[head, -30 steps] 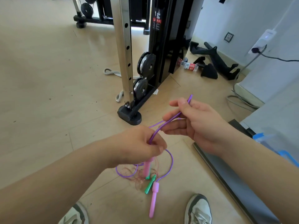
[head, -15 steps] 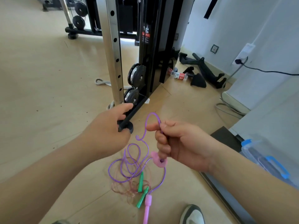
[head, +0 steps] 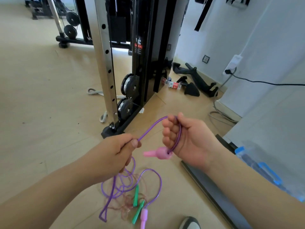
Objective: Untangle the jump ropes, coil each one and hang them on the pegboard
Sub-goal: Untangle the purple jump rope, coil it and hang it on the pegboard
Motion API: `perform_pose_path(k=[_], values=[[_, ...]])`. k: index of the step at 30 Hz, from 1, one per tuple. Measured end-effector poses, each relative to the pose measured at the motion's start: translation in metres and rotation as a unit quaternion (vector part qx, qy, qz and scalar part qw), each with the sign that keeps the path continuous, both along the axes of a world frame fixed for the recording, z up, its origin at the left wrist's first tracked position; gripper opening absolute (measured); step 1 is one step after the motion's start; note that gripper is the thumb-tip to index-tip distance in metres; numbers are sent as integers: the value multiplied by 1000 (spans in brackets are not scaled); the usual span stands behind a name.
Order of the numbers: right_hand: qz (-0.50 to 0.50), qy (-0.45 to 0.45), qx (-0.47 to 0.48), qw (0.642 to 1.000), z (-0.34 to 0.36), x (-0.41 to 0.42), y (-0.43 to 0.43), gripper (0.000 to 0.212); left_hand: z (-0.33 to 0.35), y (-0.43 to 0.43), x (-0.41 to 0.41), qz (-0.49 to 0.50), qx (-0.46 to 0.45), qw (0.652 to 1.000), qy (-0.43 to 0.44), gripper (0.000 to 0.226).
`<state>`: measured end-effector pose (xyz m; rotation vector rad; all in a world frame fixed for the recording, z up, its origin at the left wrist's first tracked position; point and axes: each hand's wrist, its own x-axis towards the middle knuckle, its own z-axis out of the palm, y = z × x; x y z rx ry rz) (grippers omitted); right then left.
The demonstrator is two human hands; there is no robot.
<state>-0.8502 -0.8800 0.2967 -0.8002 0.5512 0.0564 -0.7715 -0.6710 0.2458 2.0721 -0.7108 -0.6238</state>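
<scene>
A purple jump rope [head: 149, 128] runs between my two hands. My right hand [head: 186, 138] is closed around one loop of it, and a pink handle [head: 158, 153] sticks out below its fingers. My left hand [head: 120, 151] pinches the same rope a little lower and to the left. The rope's slack hangs from that hand in loops to the floor, ending at a second pink handle [head: 143, 218]. Under it lies a thin reddish rope [head: 125, 204] with two green handles [head: 137, 198], tangled loosely with the purple loops. No pegboard is in view.
A black and steel cable machine [head: 115, 80] stands on the wooden floor just ahead, its foot close to my left hand. A dark mat edge [head: 209, 187] and a clear box with blue clips [head: 264, 172] lie to the right. My shoe [head: 189, 223] shows at the bottom.
My left hand came back from near the machine's foot and took hold of the purple rope. My right hand now holds a loop of it, the pink handle tilted sideways.
</scene>
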Motion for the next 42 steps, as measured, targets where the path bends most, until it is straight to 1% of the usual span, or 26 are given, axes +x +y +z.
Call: perform_pose_path(k=[2,3,5,6,8,10,12,14,16,17,18,20,21,24,26,28,31,33,34,35,36,37,38,39,40,42], values=[[-36,-22,21,999,-2,0,-4,45,-5,2,-6,-36,82,996,20,27],[-42,-29,14,999,-3,0,-4,45,-7,2,-12,-67,125,990,14,30],[-42,-31,-32,998,-6,-1,-1,42,-7,0,-27,-131,179,975,-11,37],[-35,-25,-77,996,-9,-2,1,38,-7,-1,-34,-155,188,969,-29,39],[-14,-15,-178,984,-15,-3,6,30,-3,-3,-43,-178,169,965,-90,39],[-7,1,-255,967,-21,-4,8,29,4,-5,-45,-182,120,965,-143,35],[11,9,-329,944,-24,-4,13,44,15,-7,-46,-182,53,968,-166,32],[68,-5,-413,908,-23,-6,21,53,28,-8,-43,-170,-10,970,-174,31],[106,-35,-446,888,-19,-7,30,60,37,-6,-33,-117,-60,973,-189,25],[116,-49,-445,886,-19,-7,32,60,37,-3,-24,-75,-81,973,-200,24],[134,-61,-440,886,-18,-7,34,55,36,2,-14,-34,-96,971,-214,26],[191,-76,-420,884,-15,-6,39,40,32,9,2,27,-99,964,-246,33],[214,-82,-400,887,-15,-5,41,37,29,12,6,44,-95,961,-257,36],[239,-104,-285,923,-11,-4,44,37,23,15,10,76,-84,963,-245,48],[214,-117,-210,947,-5,-4,46,31,18,13,9,91,-91,973,-191,45],[169,-114,-147,968,1,-2,47,28,10,11,8,95,-77,987,-102,37],[63,-90,-66,992,1,4,45,30,-7,5,-7,22,48,998,-18,30],[3,-75,-61,995,-2,8,43,28,-7,-1,-26,-44,95,995,2,29],[-13,-69,-87,994,-5,9,42,28,-4,-4,-35,-71,102,992,3,32],[-16,-61,-142,988,-8,10,40,27,0,-6,-40,-91,107,990,-5,36],[-3,-47,-232,972,-11,10,38,25,5,-7,-42,-108,114,987,-30,40],[24,-33,-340,940,-14,9,35,24,11,-6,-42,-118,117,984,-69,39],[56,-26,-434,899,-17,8,33,24,17,-4,-38,-122,107,981,-108,36],[83,-29,-493,866,-19,6,31,26,23,-1,-34,-116,79,981,-131,30],[99,-38,-518,849,-21,5,31,26,28,3,-29,-102,35,984,-139,24],[122,-60,-515,847,-22,3,33,24,34,10,-18,-52,-46,988,-140,17]])
